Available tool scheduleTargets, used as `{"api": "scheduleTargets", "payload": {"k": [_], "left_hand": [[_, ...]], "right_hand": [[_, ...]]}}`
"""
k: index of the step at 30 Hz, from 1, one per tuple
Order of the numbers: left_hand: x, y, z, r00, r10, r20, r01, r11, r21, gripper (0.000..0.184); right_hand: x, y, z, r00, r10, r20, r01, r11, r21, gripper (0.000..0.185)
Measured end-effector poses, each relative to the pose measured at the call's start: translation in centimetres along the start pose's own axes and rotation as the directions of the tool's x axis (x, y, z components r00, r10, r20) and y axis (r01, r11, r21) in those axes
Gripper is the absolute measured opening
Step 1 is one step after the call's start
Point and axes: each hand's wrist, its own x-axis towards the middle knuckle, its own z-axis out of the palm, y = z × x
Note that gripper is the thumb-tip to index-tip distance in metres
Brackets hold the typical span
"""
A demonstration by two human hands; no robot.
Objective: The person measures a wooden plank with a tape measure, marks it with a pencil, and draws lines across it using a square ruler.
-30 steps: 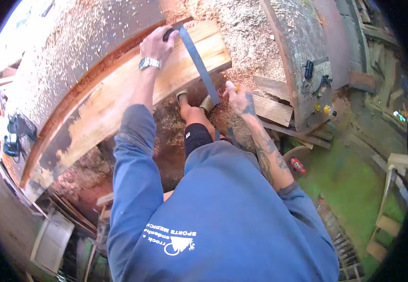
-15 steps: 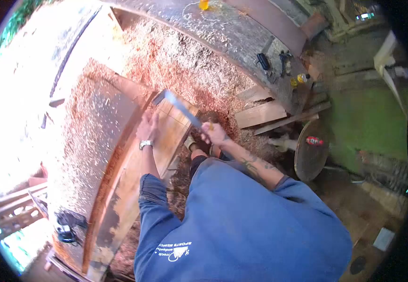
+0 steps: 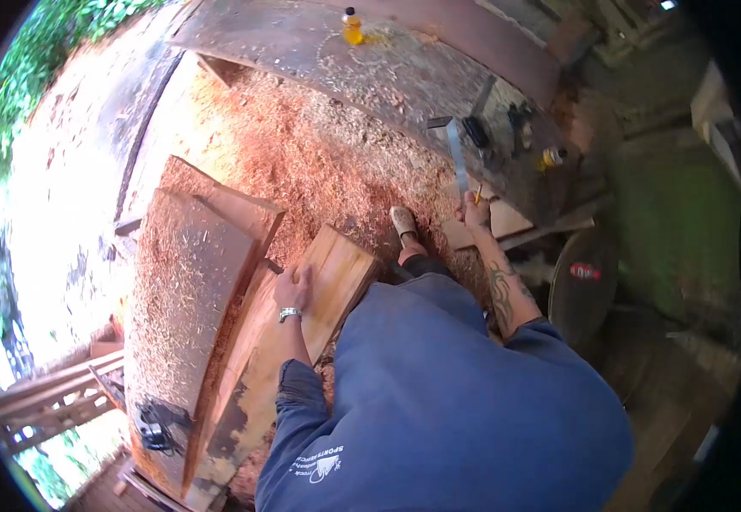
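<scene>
My left hand (image 3: pixel 294 290) lies on a long wooden board (image 3: pixel 329 264), near its left edge, fingers apart and a watch on the wrist. The board's pale face carries dark patches toward its lower end. Off to the right, my right hand (image 3: pixel 476 213) is closed around a try square (image 3: pixel 457 158), whose metal blade points away from me with a dark stock at its far end. A yellow pencil (image 3: pixel 478 194) sticks up from the same hand. The square is held apart from the board, near the bench edge.
A shavings-covered workbench (image 3: pixel 191 247) carries a dark power tool (image 3: pixel 161 427) at lower left. Reddish wood shavings (image 3: pixel 302 179) cover the ground. On the far bench (image 3: pixel 370 77) are a yellow bottle (image 3: pixel 352 27) and dark tools. Planks (image 3: pixel 507 220) and a round-ended board (image 3: pixel 584 282) stand right.
My right hand has swung right, carrying the square and pencil off the board toward the far bench. My left hand stays on the board, its fingers less stretched. The view has shifted.
</scene>
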Motion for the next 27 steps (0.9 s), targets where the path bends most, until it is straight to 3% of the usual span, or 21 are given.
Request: {"api": "scheduleTargets", "payload": {"k": [2,4,5,7,9,10,11,12,13,14,15,16,19,20,21,24,25,27], "left_hand": [[0.1,2.5,-1.6,0.983,-0.161,0.085,0.164,0.986,-0.025,0.059],[0.5,2.4,-0.4,0.987,-0.157,0.039,0.158,0.987,-0.028,0.053],[0.6,2.5,0.0,0.985,-0.168,0.042,0.170,0.984,-0.056,0.052],[0.4,2.6,0.8,0.973,-0.230,-0.034,0.230,0.973,-0.021,0.048],[-0.1,5.7,-1.3,0.934,-0.352,0.055,0.356,0.932,-0.073,0.047],[-0.4,5.6,-0.7,0.951,-0.310,-0.011,0.308,0.948,-0.081,0.045],[-1.2,5.4,0.2,0.962,-0.261,-0.074,0.256,0.964,-0.078,0.043],[-2.3,6.1,1.0,0.953,-0.239,-0.187,0.226,0.970,-0.091,0.045],[-3.4,6.9,1.9,0.931,-0.213,-0.296,0.193,0.977,-0.094,0.048],[-4.5,7.4,2.5,0.897,-0.180,-0.404,0.159,0.984,-0.084,0.051],[-5.9,7.8,3.2,0.887,-0.235,-0.397,0.204,0.972,-0.118,0.055],[-7.6,8.6,4.0,0.877,-0.285,-0.387,0.242,0.958,-0.156,0.059],[-13.3,10.8,6.2,0.831,-0.408,-0.378,0.377,0.913,-0.157,0.069],[-15.3,11.4,6.7,0.803,-0.454,-0.387,0.437,0.889,-0.136,0.072],[-17.1,11.8,7.4,0.778,-0.554,-0.297,0.550,0.828,-0.104,0.078],[-21.2,13.0,8.2,0.699,-0.673,-0.242,0.648,0.739,-0.186,0.081],[-22.5,12.4,10.1,0.681,-0.679,-0.274,0.602,0.733,-0.318,0.083],[-24.1,11.3,14.5,0.594,-0.787,-0.166,0.702,0.608,-0.369,0.077]], "right_hand": [[4.8,-1.0,1.4,0.997,0.033,0.072,-0.037,0.998,0.045,0.028],[9.9,-1.5,3.2,0.991,-0.003,0.132,0.002,1.000,0.013,0.028],[14.1,-0.1,4.8,0.998,0.059,0.031,-0.059,0.998,0.016,0.026],[18.8,-0.2,6.8,0.976,0.152,0.156,-0.176,0.972,0.153,0.023],[22.8,-0.4,8.3,0.992,0.041,0.119,-0.023,0.989,-0.148,0.021],[23.6,-1.7,8.9,0.974,0.191,0.120,-0.191,0.982,-0.013,0.020],[24.5,-2.5,9.6,0.984,0.148,0.104,-0.138,0.986,-0.095,0.023],[27.8,-2.0,9.5,0.973,0.208,0.103,-0.178,0.953,-0.243,0.025],[31.0,-0.5,9.5,0.999,0.020,0.025,-0.010,0.935,-0.356,0.040],[34.5,0.7,8.9,0.967,-0.255,-0.014,0.169,0.679,-0.714,0.056],[40.8,4.4,8.8,0.976,-0.207,-0.065,0.120,0.764,-0.634,0.053],[38.9,1.2,8.5,0.943,-0.333,0.010,0.234,0.640,-0.732,0.061],[38.3,-2.6,8.0,0.911,-0.269,0.312,0.411,0.526,-0.744,0.042],[37.7,-4.4,7.9,0.961,-0.127,0.245,0.275,0.351,-0.895,0.039],[36.5,-6.3,7.1,0.967,-0.116,0.227,0.255,0.384,-0.887,0.040],[35.0,-7.2,8.0,0.937,-0.183,0.299,0.346,0.351,-0.870,0.039],[34.2,-7.2,8.3,0.922,-0.204,0.328,0.381,0.340,-0.860,0.039],[32.0,-6.8,9.2,0.891,-0.233,0.389,0.449,0.333,-0.829,0.038]]}}
